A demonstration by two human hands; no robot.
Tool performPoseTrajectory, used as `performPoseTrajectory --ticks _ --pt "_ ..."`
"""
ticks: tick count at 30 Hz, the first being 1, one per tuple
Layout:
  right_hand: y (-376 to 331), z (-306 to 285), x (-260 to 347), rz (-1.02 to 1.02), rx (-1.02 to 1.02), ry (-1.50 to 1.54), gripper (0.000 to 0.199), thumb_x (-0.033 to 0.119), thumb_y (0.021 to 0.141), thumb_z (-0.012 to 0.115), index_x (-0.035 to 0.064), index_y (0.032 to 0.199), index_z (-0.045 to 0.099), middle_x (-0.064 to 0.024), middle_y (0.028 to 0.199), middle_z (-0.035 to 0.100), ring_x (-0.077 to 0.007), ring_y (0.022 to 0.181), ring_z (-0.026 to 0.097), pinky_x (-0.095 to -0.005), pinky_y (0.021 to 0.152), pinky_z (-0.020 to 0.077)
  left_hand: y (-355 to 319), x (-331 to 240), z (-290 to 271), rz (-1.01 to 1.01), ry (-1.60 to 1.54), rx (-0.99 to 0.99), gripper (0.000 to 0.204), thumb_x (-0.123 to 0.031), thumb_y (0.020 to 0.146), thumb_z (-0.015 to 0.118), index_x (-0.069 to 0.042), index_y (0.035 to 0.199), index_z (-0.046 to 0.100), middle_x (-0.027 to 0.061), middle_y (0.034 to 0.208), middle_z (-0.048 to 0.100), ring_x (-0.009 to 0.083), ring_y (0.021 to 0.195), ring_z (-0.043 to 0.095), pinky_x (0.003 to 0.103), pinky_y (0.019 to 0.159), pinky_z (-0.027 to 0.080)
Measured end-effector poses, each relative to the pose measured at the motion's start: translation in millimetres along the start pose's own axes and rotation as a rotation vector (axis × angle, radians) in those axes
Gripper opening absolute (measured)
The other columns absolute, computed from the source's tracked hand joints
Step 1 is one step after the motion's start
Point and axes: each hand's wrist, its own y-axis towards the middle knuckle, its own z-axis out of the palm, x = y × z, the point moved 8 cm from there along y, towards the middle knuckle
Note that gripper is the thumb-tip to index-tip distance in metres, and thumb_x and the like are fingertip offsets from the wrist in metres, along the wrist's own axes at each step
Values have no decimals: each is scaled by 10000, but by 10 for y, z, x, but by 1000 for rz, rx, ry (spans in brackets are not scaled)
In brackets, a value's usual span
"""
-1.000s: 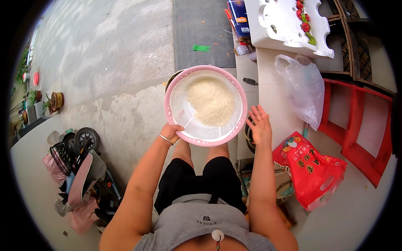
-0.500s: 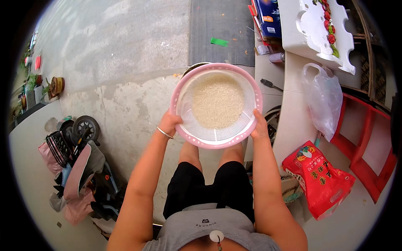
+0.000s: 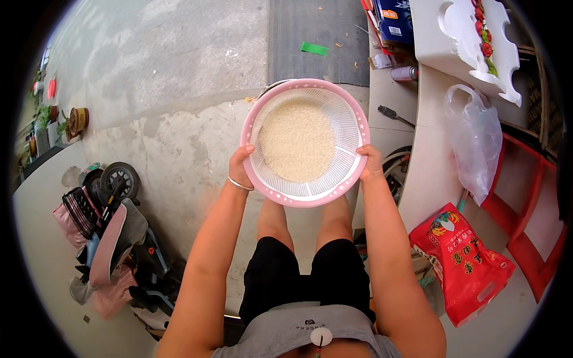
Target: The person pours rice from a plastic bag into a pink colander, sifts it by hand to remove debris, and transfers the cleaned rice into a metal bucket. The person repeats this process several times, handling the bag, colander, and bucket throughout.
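A green strip (image 3: 314,48) lies on a dark mat (image 3: 286,30) over the grey floor (image 3: 179,53). To the right of the mat are a blue box (image 3: 396,22), a can (image 3: 404,73) on its side and a white foam box (image 3: 446,39) edged with red and green trim (image 3: 484,37). Below the foam box a clear bag (image 3: 474,140) stands near a red frame (image 3: 501,219), and a red bag (image 3: 456,253) lies below both. At left, a black wheel (image 3: 119,181) sits beside a black basket (image 3: 80,212) and pink cloth (image 3: 116,292); beyond is a brown pot (image 3: 77,121).

Concrete floor (image 3: 173,137), dark mat (image 3: 316,27), red frame (image 3: 524,255)
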Motion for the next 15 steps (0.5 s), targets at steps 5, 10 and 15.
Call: performPoseTrajectory --ticks 5,10,15 --pt "-30 301 -222 -301 -121 -456 691 6 617 508 -138 1287 419 -273 1208 557 -383 1105 576 -472 1012 455 -69 -155 540 -35 -126 115 558 -302 842 545 35 1283 493 183 1232 599 315 1092 599 437 958 488" --pt "55 18 50 -19 35 -207 735 -23 606 508 -103 1329 403 -216 1221 560 -335 1114 558 -423 1003 442 -70 76 275 7 -43 -11 566 -286 852 589 30 1303 458 171 1235 584 295 1074 594 391 942 487" --pt "174 -50 63 -144 -68 -245 651 -19 625 482 -167 1256 431 -293 1124 582 -394 975 628 -471 901 540 -169 -92 438 6 -65 -20 575 -310 852 586 30 1300 467 182 1240 579 305 1088 591 412 959 478"
